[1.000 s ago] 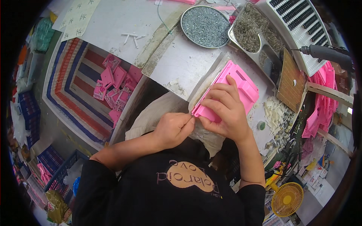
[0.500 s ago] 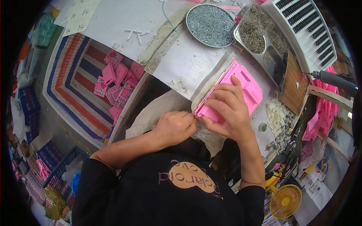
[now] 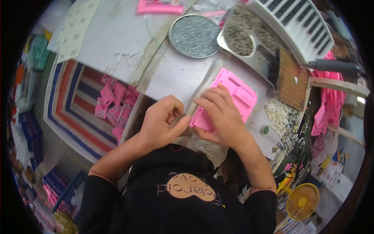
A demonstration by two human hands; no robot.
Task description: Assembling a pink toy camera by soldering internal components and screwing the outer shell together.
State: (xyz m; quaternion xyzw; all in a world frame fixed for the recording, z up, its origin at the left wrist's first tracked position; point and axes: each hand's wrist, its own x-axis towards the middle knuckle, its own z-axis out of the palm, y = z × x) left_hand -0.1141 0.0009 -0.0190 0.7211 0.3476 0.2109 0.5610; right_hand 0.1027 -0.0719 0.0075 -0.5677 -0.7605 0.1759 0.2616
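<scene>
A worker's right hand [image 3: 222, 113] grips a pink plastic casing [image 3: 244, 99] at the near edge of a cluttered desk [image 3: 171, 74], fingers laid across its upper face and thumb at its near end. The casing's long axis runs diagonally, from the near end at lower left to the far end at upper right, its long straight edge facing upper left and its recessed face turned up. The left hand [image 3: 161, 121] meets the near corner, fingers curled and thumb stretched toward the casing; whether they pinch anything cannot be told. Beyond the far end sits a round dish [image 3: 196, 57] of small silvery pieces [image 3: 194, 36]; to the right lie small white pieces [image 3: 277, 117].
</scene>
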